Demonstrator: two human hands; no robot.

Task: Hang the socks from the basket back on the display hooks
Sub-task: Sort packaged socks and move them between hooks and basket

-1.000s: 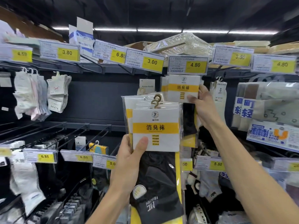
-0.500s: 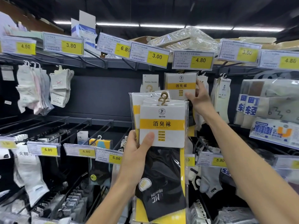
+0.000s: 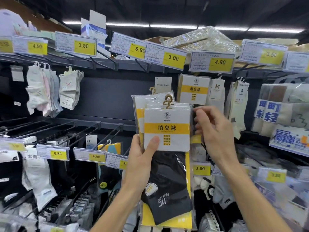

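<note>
My left hand [image 3: 142,163] grips a stack of sock packs [image 3: 167,164], clear bags with white and yellow cards, black socks and small brown hangers on top. The thumb presses the front card. My right hand [image 3: 212,131] is just right of the stack at its upper right edge, fingers curled; whether they pinch a pack's edge I cannot tell. One pack of the same kind [image 3: 194,89] hangs on the hook under the 4.80 tag [image 3: 212,62], above and behind my right hand. No basket is in view.
Black hook rails carry other socks: pale pairs [image 3: 41,92] at upper left, white ones [image 3: 237,104] to the right. Several bare hooks [image 3: 93,131] jut out at mid left. Price tags line the rails. Wrapped boxes [image 3: 200,39] sit on the top shelf.
My right hand has let go of the pack hung under the 4.80 tag and come down to the right edge of the stack. The left hand keeps holding the stack.
</note>
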